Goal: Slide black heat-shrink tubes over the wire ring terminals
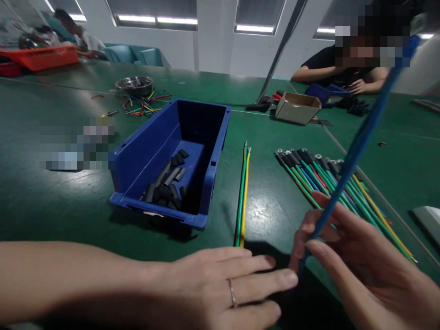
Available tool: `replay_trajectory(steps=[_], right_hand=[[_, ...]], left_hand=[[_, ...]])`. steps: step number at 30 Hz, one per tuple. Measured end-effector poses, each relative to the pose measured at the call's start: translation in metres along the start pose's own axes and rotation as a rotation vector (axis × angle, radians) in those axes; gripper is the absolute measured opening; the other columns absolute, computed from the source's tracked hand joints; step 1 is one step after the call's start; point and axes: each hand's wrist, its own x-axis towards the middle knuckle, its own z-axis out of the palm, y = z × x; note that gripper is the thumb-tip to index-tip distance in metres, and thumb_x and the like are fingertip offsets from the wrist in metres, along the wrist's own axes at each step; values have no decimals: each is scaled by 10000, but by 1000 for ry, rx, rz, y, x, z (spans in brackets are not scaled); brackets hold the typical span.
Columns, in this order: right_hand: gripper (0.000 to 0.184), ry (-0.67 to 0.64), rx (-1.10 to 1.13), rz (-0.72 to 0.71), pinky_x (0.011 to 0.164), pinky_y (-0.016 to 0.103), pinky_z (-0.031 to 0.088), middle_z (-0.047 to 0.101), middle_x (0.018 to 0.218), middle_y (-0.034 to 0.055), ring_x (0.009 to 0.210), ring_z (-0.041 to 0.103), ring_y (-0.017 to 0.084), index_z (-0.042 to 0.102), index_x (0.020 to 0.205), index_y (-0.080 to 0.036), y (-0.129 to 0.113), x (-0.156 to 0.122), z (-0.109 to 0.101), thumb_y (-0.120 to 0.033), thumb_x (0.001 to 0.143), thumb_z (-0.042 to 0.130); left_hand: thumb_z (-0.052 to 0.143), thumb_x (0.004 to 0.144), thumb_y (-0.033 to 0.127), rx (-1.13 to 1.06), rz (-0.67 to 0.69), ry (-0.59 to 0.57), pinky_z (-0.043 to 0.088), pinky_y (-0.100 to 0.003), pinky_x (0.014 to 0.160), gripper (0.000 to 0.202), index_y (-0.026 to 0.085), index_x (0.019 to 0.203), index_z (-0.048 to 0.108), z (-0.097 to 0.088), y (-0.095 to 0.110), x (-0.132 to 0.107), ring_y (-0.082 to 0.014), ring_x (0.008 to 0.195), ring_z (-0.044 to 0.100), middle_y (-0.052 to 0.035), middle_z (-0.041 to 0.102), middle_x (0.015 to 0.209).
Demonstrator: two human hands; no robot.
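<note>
My right hand pinches a long blue wire that slants up and to the right, blurred by motion. My left hand lies low at the front with its fingers stretched out, fingertips close to the wire's lower end; a ring sits on one finger. A green and a yellow wire lie side by side on the green table, just beyond my left fingers. A fanned bundle of coloured wires with black sleeves and metal lugs lies behind my right hand.
A blue bin holding several short black tube pieces stands left of centre. Farther back are a steel bowl with loose coloured wires, a cardboard box, an orange crate. A person sits opposite, another at far left.
</note>
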Motion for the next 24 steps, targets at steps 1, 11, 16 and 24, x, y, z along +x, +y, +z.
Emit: replay_trajectory(steps=[1, 11, 16, 24], right_hand=[[516, 21, 9, 10, 539, 155, 572, 677, 930, 7, 604, 655, 88, 464, 1421, -281, 0, 0, -2, -177, 922, 544], [193, -12, -194, -85, 594, 150, 513, 629, 904, 0, 707, 634, 62, 627, 1106, -248, 9, 7, -4, -219, 923, 571], [123, -84, -314, -257, 646, 90, 493, 687, 859, -21, 718, 661, 31, 603, 1051, -226, 6, 9, -7, -204, 943, 548], [150, -108, -491, -358, 520, 99, 426, 683, 661, -51, 508, 612, 5, 595, 917, -204, 3, 6, -4, -263, 996, 482]], left_hand=[[372, 1044, 276, -28, -41, 19, 404, -369, 1138, 352, 92, 1253, 588, -3, 0, 1, -284, 1362, 480, -158, 448, 1522], [433, 1010, 295, -677, -513, 92, 527, -345, 948, 313, 134, 1273, 491, -18, -2, 4, -218, 1075, 638, -137, 638, 1159], [366, 1048, 367, -760, -551, 134, 521, -321, 911, 333, 165, 1298, 452, -13, -1, 0, -195, 1026, 640, -102, 662, 1113], [262, 1044, 560, -913, -583, 205, 529, -314, 809, 491, 152, 1238, 456, -6, -3, 1, -187, 881, 645, -100, 668, 964]])
